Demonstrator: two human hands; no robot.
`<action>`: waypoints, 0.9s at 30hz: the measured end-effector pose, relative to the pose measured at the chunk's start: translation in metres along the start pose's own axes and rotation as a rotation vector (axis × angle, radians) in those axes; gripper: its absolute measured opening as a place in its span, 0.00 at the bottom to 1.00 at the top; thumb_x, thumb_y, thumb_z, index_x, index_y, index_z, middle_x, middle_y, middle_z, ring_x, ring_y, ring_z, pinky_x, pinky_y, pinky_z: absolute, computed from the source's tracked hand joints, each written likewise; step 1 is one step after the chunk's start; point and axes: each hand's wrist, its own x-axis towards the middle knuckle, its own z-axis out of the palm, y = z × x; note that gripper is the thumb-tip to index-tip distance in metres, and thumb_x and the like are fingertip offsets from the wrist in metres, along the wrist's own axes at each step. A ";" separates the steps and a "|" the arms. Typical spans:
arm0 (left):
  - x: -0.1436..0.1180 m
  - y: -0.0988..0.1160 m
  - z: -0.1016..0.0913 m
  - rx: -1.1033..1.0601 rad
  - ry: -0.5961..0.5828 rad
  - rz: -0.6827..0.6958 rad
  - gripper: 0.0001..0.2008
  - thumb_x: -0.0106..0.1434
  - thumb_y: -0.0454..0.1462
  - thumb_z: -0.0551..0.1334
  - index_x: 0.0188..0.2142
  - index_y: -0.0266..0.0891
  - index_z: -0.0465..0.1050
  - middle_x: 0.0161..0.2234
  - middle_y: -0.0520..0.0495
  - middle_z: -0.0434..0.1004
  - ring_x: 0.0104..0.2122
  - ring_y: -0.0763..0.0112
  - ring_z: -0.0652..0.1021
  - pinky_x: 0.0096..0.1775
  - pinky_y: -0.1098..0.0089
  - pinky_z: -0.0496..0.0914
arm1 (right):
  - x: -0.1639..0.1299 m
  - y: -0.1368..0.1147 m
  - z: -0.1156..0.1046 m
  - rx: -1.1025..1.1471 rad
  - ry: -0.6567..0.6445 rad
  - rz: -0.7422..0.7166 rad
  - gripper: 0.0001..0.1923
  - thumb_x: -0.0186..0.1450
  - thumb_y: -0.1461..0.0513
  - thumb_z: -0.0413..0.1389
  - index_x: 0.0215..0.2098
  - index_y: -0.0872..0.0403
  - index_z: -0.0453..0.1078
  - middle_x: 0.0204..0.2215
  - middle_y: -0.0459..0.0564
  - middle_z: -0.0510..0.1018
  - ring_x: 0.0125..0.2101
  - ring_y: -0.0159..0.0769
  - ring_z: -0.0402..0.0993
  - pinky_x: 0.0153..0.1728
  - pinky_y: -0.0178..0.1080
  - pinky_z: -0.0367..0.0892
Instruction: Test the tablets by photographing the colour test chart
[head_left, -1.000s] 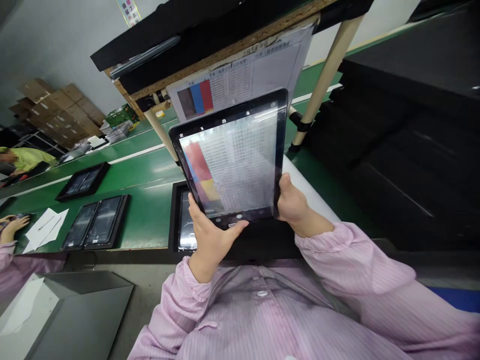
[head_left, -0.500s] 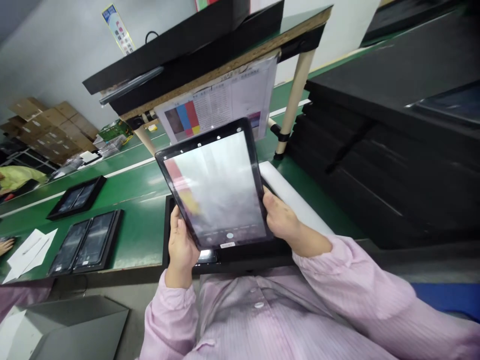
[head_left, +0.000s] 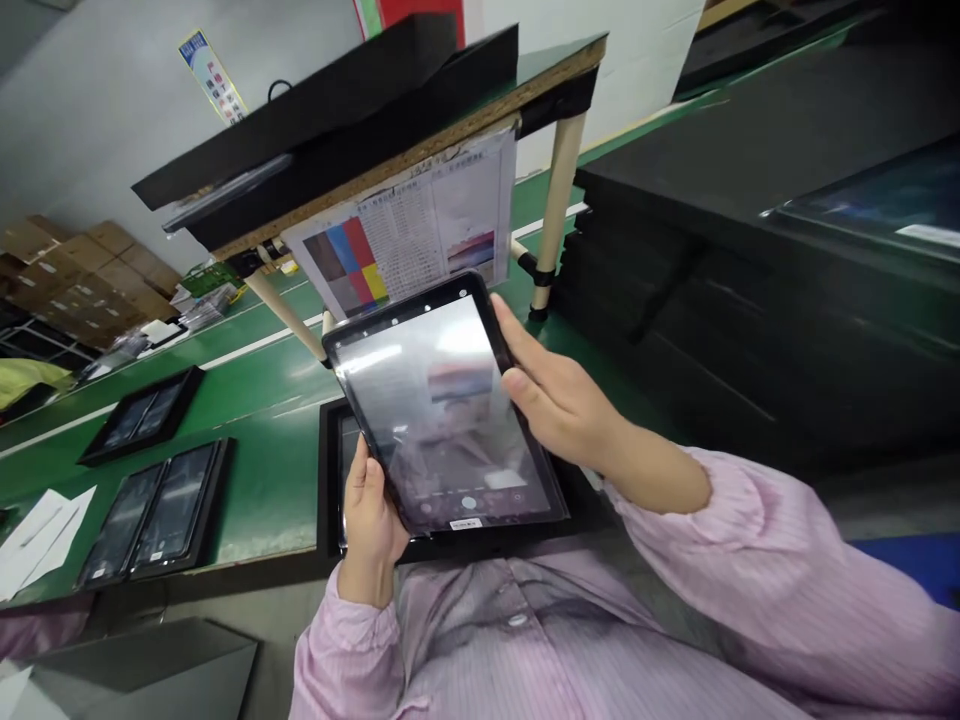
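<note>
A black tablet [head_left: 450,420] is tilted up in front of me, its lit screen showing a camera picture with a round button near the bottom. My left hand [head_left: 373,510] grips its lower left edge, thumb at the front. Along the right edge, higher up, my right hand [head_left: 562,405] holds it with the thumb near the screen and fingers reaching toward the upper corner. Beneath the tablet lies a black foam tray [head_left: 328,480], mostly covered. Behind the tablet, a printed sheet with colour blocks [head_left: 345,262] hangs under a raised shelf [head_left: 420,145].
Two black trays with tablets, one nearer [head_left: 161,515] and one farther [head_left: 139,415], rest on the green bench [head_left: 262,470] at left. White papers [head_left: 45,535] lie beside them. Stacked black foam trays [head_left: 675,300] fill the right. Cardboard boxes [head_left: 90,280] stand at the back left.
My right hand has moved up along the tablet's right edge. The tablet sits slightly lower, and its screen picture has changed from a bright blur to a darker scene. The view has shifted slightly.
</note>
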 end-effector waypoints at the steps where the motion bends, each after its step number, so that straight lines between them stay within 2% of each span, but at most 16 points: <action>1: -0.002 0.000 0.002 0.008 0.005 -0.021 0.25 0.57 0.47 0.72 0.54 0.55 0.75 0.55 0.51 0.78 0.54 0.63 0.77 0.55 0.62 0.72 | 0.000 0.007 0.001 0.037 -0.020 0.020 0.40 0.70 0.39 0.42 0.73 0.47 0.44 0.70 0.42 0.51 0.69 0.48 0.50 0.69 0.52 0.51; 4: -0.005 -0.003 0.009 0.003 -0.040 -0.137 0.27 0.60 0.46 0.70 0.58 0.51 0.73 0.56 0.46 0.78 0.54 0.60 0.78 0.55 0.59 0.72 | 0.001 0.032 0.004 0.305 -0.018 0.161 0.41 0.70 0.37 0.36 0.74 0.44 0.35 0.70 0.45 0.50 0.66 0.43 0.57 0.65 0.50 0.61; 6: -0.005 -0.010 0.011 0.000 -0.037 -0.241 0.28 0.61 0.45 0.69 0.60 0.47 0.71 0.55 0.44 0.78 0.52 0.59 0.79 0.54 0.58 0.73 | -0.002 0.050 0.006 0.407 0.065 0.293 0.45 0.69 0.36 0.38 0.74 0.47 0.27 0.70 0.51 0.50 0.64 0.42 0.61 0.62 0.49 0.64; 7: -0.004 -0.015 0.011 0.011 -0.006 -0.296 0.28 0.61 0.44 0.69 0.60 0.45 0.70 0.54 0.42 0.79 0.51 0.59 0.79 0.54 0.58 0.73 | -0.006 0.058 0.006 0.390 0.117 0.336 0.47 0.69 0.36 0.40 0.74 0.49 0.26 0.70 0.55 0.51 0.64 0.41 0.61 0.61 0.48 0.64; 9: -0.001 -0.029 0.010 0.051 0.092 -0.381 0.27 0.63 0.41 0.67 0.61 0.42 0.69 0.53 0.41 0.79 0.51 0.60 0.80 0.54 0.58 0.73 | -0.015 0.070 0.004 0.276 0.184 0.344 0.48 0.68 0.37 0.44 0.74 0.53 0.34 0.67 0.61 0.56 0.63 0.41 0.63 0.61 0.47 0.64; 11: 0.002 -0.046 0.010 0.090 0.146 -0.422 0.25 0.66 0.39 0.64 0.62 0.40 0.68 0.54 0.41 0.78 0.53 0.61 0.78 0.57 0.59 0.70 | -0.025 0.078 0.001 0.145 0.173 0.288 0.41 0.69 0.38 0.45 0.71 0.53 0.51 0.62 0.61 0.64 0.59 0.42 0.67 0.59 0.48 0.65; 13: 0.004 -0.061 0.010 0.124 0.123 -0.441 0.23 0.68 0.37 0.60 0.62 0.39 0.67 0.58 0.42 0.75 0.57 0.63 0.75 0.61 0.60 0.66 | -0.033 0.081 -0.001 0.023 0.088 0.198 0.32 0.72 0.42 0.44 0.64 0.51 0.65 0.58 0.57 0.70 0.56 0.41 0.69 0.59 0.50 0.64; 16: 0.007 -0.073 0.007 0.308 0.015 -0.438 0.22 0.70 0.37 0.56 0.63 0.42 0.67 0.62 0.43 0.70 0.63 0.61 0.69 0.65 0.57 0.59 | -0.040 0.083 0.001 -0.166 -0.095 0.076 0.25 0.74 0.47 0.42 0.58 0.47 0.71 0.56 0.52 0.72 0.57 0.41 0.68 0.60 0.52 0.62; 18: 0.007 -0.067 0.000 0.562 -0.098 -0.330 0.23 0.70 0.39 0.56 0.64 0.45 0.65 0.66 0.45 0.64 0.66 0.60 0.63 0.67 0.55 0.55 | -0.044 0.086 0.007 -0.325 -0.232 0.030 0.24 0.74 0.47 0.41 0.56 0.44 0.72 0.58 0.51 0.70 0.58 0.45 0.66 0.57 0.56 0.62; 20: 0.005 -0.050 -0.013 0.844 -0.235 -0.123 0.25 0.71 0.40 0.55 0.67 0.47 0.61 0.69 0.46 0.59 0.68 0.60 0.60 0.68 0.55 0.53 | -0.049 0.092 0.016 -0.514 -0.354 -0.015 0.24 0.74 0.47 0.41 0.53 0.41 0.75 0.60 0.49 0.68 0.61 0.52 0.61 0.54 0.60 0.59; 22: 0.005 -0.029 -0.030 1.091 -0.318 0.099 0.24 0.72 0.39 0.52 0.66 0.46 0.62 0.66 0.43 0.63 0.65 0.60 0.63 0.66 0.54 0.56 | -0.054 0.098 0.026 -0.681 -0.434 -0.078 0.23 0.75 0.49 0.41 0.50 0.41 0.76 0.62 0.49 0.66 0.63 0.55 0.57 0.53 0.60 0.57; 24: 0.006 -0.009 -0.047 1.343 -0.291 0.241 0.22 0.72 0.36 0.51 0.62 0.44 0.68 0.57 0.39 0.70 0.58 0.57 0.68 0.62 0.51 0.61 | -0.058 0.104 0.036 -0.786 -0.465 -0.137 0.22 0.75 0.51 0.42 0.52 0.43 0.76 0.64 0.50 0.64 0.64 0.55 0.55 0.53 0.59 0.56; 27: 0.011 0.007 -0.070 1.730 -0.152 0.295 0.21 0.69 0.32 0.53 0.56 0.44 0.75 0.50 0.36 0.69 0.51 0.51 0.68 0.54 0.46 0.65 | -0.059 0.107 0.046 -0.887 -0.454 -0.156 0.22 0.75 0.52 0.42 0.53 0.45 0.76 0.64 0.50 0.64 0.63 0.55 0.55 0.55 0.58 0.53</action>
